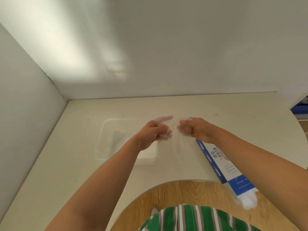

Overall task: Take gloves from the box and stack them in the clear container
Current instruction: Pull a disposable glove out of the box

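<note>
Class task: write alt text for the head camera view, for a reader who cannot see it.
The left hand and right hand hold a thin clear glove between them above a white table. A clear container sits beneath the left hand; a blue-and-white box lies under the right forearm, gloves poking from its near end.

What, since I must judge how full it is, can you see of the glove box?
The glove box is a long blue-and-white cardboard-looking carton, lying flat on the cream table at the person's right, its near end past the table's edge. Its white top bears printed characters and a glove outline; a blue band crosses the near end. Whitish gloves bulge from that end. The right forearm crosses above it; contact cannot be told.
</note>
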Motion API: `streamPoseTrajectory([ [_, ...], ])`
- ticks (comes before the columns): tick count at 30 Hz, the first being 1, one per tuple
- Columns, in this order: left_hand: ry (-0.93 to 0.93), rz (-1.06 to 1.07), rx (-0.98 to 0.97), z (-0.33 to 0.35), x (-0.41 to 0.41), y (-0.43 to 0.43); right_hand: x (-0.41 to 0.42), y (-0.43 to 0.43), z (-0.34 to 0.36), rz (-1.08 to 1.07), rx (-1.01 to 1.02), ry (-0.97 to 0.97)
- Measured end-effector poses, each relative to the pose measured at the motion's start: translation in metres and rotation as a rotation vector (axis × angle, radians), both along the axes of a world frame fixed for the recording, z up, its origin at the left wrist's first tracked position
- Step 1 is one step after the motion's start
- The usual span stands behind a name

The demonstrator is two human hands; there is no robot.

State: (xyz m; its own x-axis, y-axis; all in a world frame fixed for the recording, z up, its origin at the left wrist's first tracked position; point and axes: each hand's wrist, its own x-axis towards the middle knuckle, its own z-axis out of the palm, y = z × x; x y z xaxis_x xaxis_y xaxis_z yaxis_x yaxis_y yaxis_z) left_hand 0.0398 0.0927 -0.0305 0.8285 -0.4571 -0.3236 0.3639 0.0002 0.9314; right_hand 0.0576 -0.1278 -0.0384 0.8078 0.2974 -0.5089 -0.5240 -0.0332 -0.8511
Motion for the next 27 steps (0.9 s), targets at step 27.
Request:
streamPoseTrajectory([
  [27,-0.293,0.271,1.257,-0.057,0.006,0.122,0.009,0.182,-0.022,0.495,-0.742,-0.989],
])
